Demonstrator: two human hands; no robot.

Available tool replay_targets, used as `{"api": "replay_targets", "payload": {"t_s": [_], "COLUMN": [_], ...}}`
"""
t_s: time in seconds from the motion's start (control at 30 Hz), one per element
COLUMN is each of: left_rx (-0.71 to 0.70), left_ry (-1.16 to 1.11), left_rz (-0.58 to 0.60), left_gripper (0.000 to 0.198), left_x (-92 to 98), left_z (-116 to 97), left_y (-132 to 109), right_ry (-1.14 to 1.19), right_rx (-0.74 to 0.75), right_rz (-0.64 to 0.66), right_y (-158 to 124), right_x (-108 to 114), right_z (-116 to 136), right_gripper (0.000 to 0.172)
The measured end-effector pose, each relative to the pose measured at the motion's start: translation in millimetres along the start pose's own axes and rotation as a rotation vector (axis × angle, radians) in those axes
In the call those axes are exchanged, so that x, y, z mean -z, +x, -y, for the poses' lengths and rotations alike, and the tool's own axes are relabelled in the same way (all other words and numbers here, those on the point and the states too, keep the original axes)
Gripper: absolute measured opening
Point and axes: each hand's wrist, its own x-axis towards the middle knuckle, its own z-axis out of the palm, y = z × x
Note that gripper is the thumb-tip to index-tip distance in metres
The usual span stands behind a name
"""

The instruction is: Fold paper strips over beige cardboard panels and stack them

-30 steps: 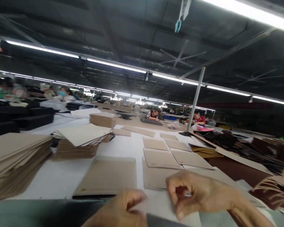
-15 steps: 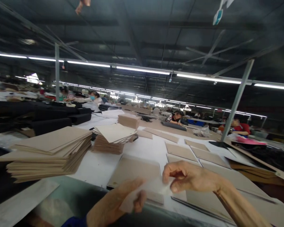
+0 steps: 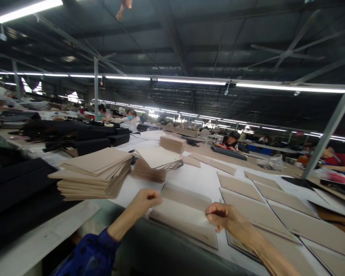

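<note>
My left hand [image 3: 143, 205] pinches the left end of a pale, see-through strip [image 3: 181, 211] that looks like thin film or tape. At its other end, the fingers of my right hand [image 3: 225, 217] are closed on it. The strip is stretched across a beige board [image 3: 189, 194] with dark edges, lying at the table's front edge. Whether the strip touches the board I cannot tell. To the right of my right hand lie more dark-edged beige boards [image 3: 258, 209].
A tall stack of beige boards [image 3: 94, 176] stands at the left, with a second stack [image 3: 152, 163] behind it. Dark fabric [image 3: 20, 188] is heaped further left. A grey post [image 3: 324, 138] rises at the right. Co-workers sit beyond the table, one bent over a dark piece [image 3: 228, 152].
My hands have moved apart, drawing the strip out flat over the board. My left hand has gone up and away from the front edge. The view has swung left.
</note>
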Motion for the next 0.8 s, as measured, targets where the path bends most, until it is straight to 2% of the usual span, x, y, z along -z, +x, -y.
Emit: {"api": "replay_targets", "payload": {"t_s": [0.2,0.33,0.57,0.8], "left_rx": [0.018,0.024,0.061,0.076], "left_ry": [0.107,0.157,0.184,0.185], "left_rz": [-0.033,-0.001,0.039,0.06], "left_gripper": [0.028,0.031,0.029,0.026], "left_x": [3.6,5.2,7.8,6.6], "left_z": [15.3,21.6,26.5,37.2], "left_y": [16.1,22.4,21.7,20.2], "right_ry": [0.013,0.025,-0.079,-0.162], "right_rx": [-0.071,-0.098,-0.114,-0.142], "right_rz": [-0.094,-0.098,-0.088,-0.106], "right_y": [7.1,8.4,5.2,4.3], "right_x": [-8.3,-8.0,-8.4,-6.2], "right_z": [-18.8,-28.5,-51.3,-62.4], "right_gripper": [0.028,0.031,0.038,0.04]}}
